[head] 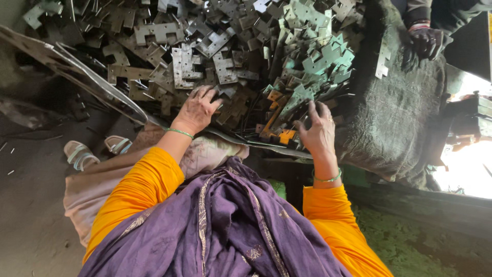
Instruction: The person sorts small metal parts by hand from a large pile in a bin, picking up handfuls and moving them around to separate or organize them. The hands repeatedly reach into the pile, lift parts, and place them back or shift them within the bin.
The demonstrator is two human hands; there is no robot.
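Observation:
A big heap of flat stamped metal pieces [205, 56] fills the top of the view, grey with notched outlines. My left hand [197, 109] rests palm down on the near edge of the heap, fingers spread over a few pieces. My right hand [316, 131] reaches into the pile further right, fingers curled among upright pieces [307, 77]; whether it grips one is unclear. Both wrists wear green bangles, and the sleeves are orange.
A dark sack [400, 113] lies to the right of the heap, with another person's gloved hand [425, 43] on its top. A bent metal strip [87, 77] borders the heap at left. Sandalled feet [95, 151] show on the grey floor.

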